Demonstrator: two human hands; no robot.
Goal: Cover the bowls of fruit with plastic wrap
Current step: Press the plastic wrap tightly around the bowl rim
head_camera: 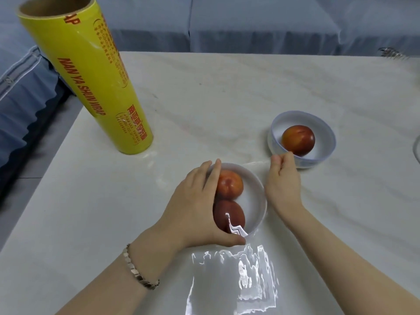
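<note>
A white bowl (256, 201) near the table's front holds two red fruits (229, 183). A clear sheet of plastic wrap (247, 271) lies over it and trails toward me, shiny and wrinkled. My left hand (193, 203) presses on the bowl's left rim, thumb at the near edge on the wrap. My right hand (284, 183) is at the bowl's right side, its fingertips pinching the wrap's far edge. A second white bowl (327, 142) with one red fruit (298, 139) stands uncovered at the back right, just beyond my right hand.
A tall yellow roll of plastic wrap (91, 76) stands upright at the table's left. The white marble table (227, 98) ends in an edge on the left. Blue cushioned seats (27, 87) lie beyond. A glass rim (417, 151) peeks in at the right edge.
</note>
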